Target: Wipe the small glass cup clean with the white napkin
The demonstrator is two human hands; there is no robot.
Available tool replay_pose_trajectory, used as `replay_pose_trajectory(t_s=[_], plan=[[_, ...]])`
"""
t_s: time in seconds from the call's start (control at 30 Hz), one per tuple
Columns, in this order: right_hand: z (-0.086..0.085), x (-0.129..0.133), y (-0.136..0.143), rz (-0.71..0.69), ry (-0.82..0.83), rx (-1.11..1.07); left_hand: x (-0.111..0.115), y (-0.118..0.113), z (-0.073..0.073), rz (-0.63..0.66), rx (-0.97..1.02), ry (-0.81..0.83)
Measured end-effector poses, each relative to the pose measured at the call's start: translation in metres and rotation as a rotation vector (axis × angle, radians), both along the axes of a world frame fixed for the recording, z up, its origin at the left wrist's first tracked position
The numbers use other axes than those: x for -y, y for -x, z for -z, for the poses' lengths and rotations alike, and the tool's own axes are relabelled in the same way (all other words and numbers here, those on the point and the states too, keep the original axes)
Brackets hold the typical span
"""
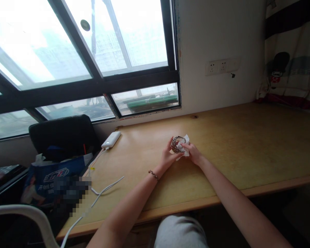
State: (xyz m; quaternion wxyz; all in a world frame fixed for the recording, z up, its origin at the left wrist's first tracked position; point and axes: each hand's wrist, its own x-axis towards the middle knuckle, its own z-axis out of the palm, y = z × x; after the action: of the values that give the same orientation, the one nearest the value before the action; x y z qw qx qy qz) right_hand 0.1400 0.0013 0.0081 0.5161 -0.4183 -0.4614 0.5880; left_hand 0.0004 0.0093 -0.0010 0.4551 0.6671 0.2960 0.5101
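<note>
Over the middle of the desk, my left hand [167,154] is closed around a small round openwork object [175,146], brown and silvery, which looks like a woven ring or little basket. Its exact kind is too small to make out. My right hand [193,153] pinches a crumpled white tissue [186,139] against the object's right side, with some fingers at its inner opening. Part of the tissue is hidden behind my fingers. A braided bracelet [153,175] circles my left wrist.
On the yellowish wooden desk [237,148], a white power bank [111,140] lies at the left edge, trailing a white cable [103,190]. Beyond the left edge are a dark chair [64,134] and a blue bag [54,174]. A wall socket strip [222,66] is at the back.
</note>
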Motion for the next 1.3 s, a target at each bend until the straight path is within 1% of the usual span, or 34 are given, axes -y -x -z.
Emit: replay_pose_trajectory(t_s=[0.07, 0.2, 0.3, 0.4, 0.57, 0.77, 0.9, 0.97, 1.1, 1.2, 1.27, 1.3], plan=[[-0.004, 0.003, -0.001, -0.131, 0.052, -0.16, -0.003, -0.001, 0.002, 0.042, 0.078, 0.041], [-0.014, 0.008, -0.006, -0.312, 0.1, -0.436, -0.01, -0.002, 0.004, 0.07, 0.206, 0.109], [-0.019, 0.01, -0.008, -0.352, 0.088, -0.565, -0.015, -0.001, 0.003, 0.056, 0.267, 0.15], [-0.02, 0.011, -0.008, -0.324, 0.037, -0.582, -0.016, 0.002, 0.0, 0.018, 0.288, 0.182], [-0.014, 0.009, -0.004, -0.234, -0.024, -0.425, -0.016, 0.006, -0.002, -0.022, 0.228, 0.186], [0.0, -0.002, -0.002, -0.07, 0.069, -0.308, -0.017, 0.002, 0.0, 0.032, 0.234, 0.211], [0.007, -0.005, -0.004, -0.008, 0.11, -0.189, -0.017, 0.001, 0.004, 0.056, 0.243, 0.144], [0.01, -0.006, -0.004, 0.021, 0.126, -0.118, -0.014, 0.0, 0.006, 0.068, 0.193, 0.084], [0.017, -0.009, -0.005, 0.048, 0.11, 0.019, -0.005, -0.001, 0.006, 0.064, -0.001, -0.002], [0.02, -0.012, -0.007, 0.05, 0.051, 0.195, 0.0, -0.002, 0.004, 0.06, -0.101, -0.039], [0.022, -0.013, -0.009, 0.108, 0.024, 0.384, 0.001, -0.003, 0.003, 0.069, -0.124, -0.042], [0.022, -0.014, -0.009, 0.164, 0.007, 0.49, 0.002, -0.003, 0.003, 0.078, -0.12, -0.036]])
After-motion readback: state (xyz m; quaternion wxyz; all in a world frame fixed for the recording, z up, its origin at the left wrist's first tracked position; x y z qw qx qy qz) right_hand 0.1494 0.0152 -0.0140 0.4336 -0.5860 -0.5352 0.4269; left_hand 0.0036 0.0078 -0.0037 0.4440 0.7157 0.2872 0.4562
